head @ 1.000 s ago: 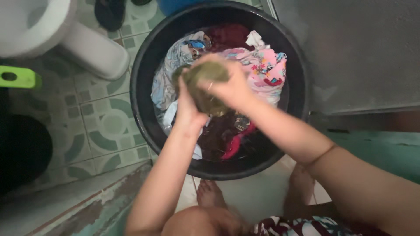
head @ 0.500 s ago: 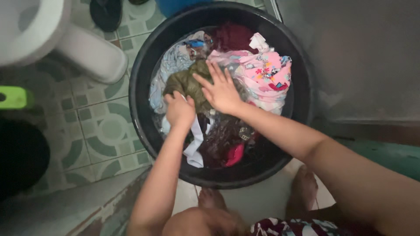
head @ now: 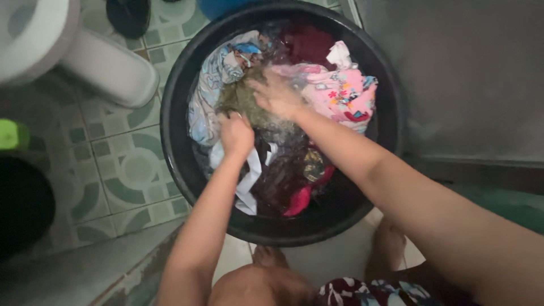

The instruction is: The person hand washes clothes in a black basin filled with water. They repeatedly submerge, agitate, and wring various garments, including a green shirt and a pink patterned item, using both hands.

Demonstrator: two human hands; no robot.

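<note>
One black basin [head: 175,141] on the tiled floor [head: 130,164], full of wet laundry. Two hands inside it. Left hand [head: 236,134] near the middle of the basin, closed into a fist on a white cloth [head: 249,181] hanging toward the near rim. Right hand [head: 276,94] blurred, fingers spread wide and flat on one olive-green garment [head: 241,99], toward the far rim. One pink printed garment [head: 340,93] at the right rim, one pale blue printed garment [head: 212,85] at the left rim, one dark red piece [head: 309,42] at the far rim. One white toilet [head: 85,51] left of the basin. Two bare feet [head: 266,258] at the near rim.
</note>
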